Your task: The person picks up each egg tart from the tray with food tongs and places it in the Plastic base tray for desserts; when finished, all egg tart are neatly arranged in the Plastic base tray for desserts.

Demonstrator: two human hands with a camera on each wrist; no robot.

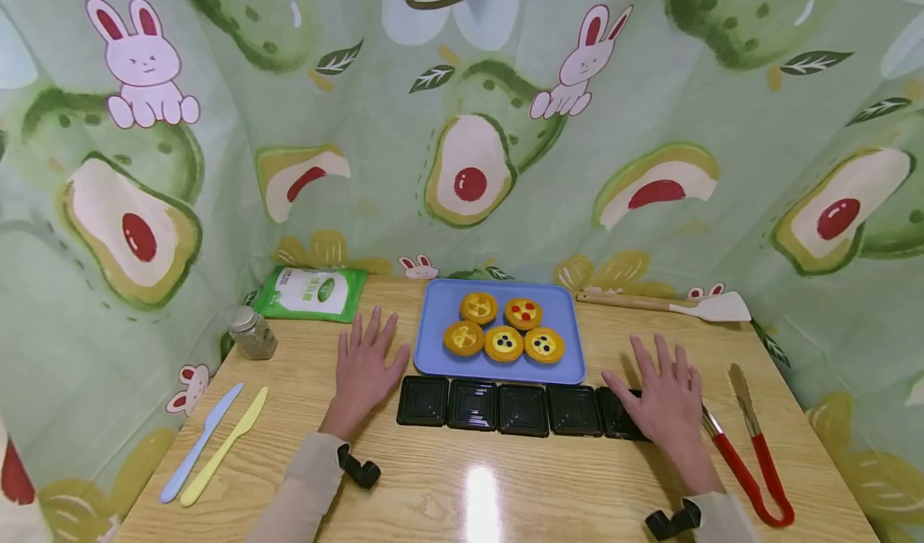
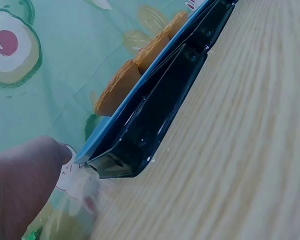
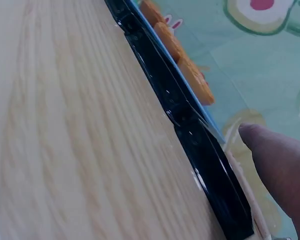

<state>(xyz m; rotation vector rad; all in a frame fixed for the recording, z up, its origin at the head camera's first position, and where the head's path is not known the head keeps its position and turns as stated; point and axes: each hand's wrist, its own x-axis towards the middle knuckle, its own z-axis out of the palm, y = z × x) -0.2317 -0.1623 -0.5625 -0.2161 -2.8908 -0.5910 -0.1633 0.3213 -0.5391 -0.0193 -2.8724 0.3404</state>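
Observation:
My left hand point(image 1: 366, 366) is spread flat with straight fingers, left of a blue tray point(image 1: 433, 318). My right hand point(image 1: 666, 403) also has its fingers spread; in the head view it overlaps the rightmost black plastic dish point(image 1: 617, 415). Neither hand holds anything. On the tray sit several egg tarts: two with pale cross-like tops point(image 1: 464, 338), two with dark berries point(image 1: 503, 342) and one with red pieces point(image 1: 523, 314). Several square black dishes point(image 1: 472, 404) stand in a row along the tray's near side. The left thumb point(image 2: 27, 172) shows beside the row's end in the left wrist view.
Left lie a blue knife point(image 1: 202, 440), a yellow knife point(image 1: 227, 444), a lidded jar point(image 1: 253, 334) and a green packet point(image 1: 312, 293). Right are red-handled tongs point(image 1: 765, 463) and a white spatula point(image 1: 711, 308) with a wooden handle. A patterned cloth point(image 1: 390, 182) hangs around the wooden table point(image 1: 404, 495).

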